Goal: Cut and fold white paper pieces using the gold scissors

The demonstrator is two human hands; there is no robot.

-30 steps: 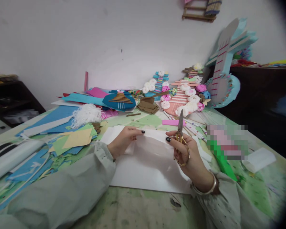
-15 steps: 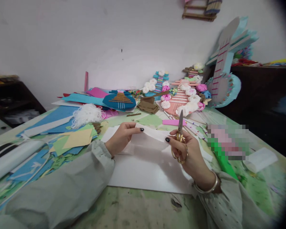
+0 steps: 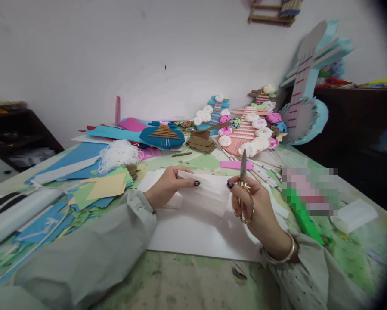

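A thin white sheet of paper (image 3: 206, 196), lightly creased, is stretched between my two hands. My left hand (image 3: 167, 186) pinches its left side, thumb on top. At the right edge, my right hand (image 3: 253, 202) pinches the sheet and also holds gold-handled scissors (image 3: 243, 181), their blades together and pointing up. Below the hands lies a larger white sheet (image 3: 196, 237), flat on the table.
Cut coloured paper (image 3: 106, 187) and a bundle of white string (image 3: 120, 156) lie to the left. Paper-flower crafts (image 3: 245, 133) stand at the back. On the right are a green strip (image 3: 304, 221) and a folded white piece (image 3: 354, 215). Thin sticks (image 3: 261, 170) lie behind my right hand.
The thin sheet now hangs with its face tilted towards me, its lower edge showing. My left thumb has shifted slightly right and down; the scissors stay in my right hand.
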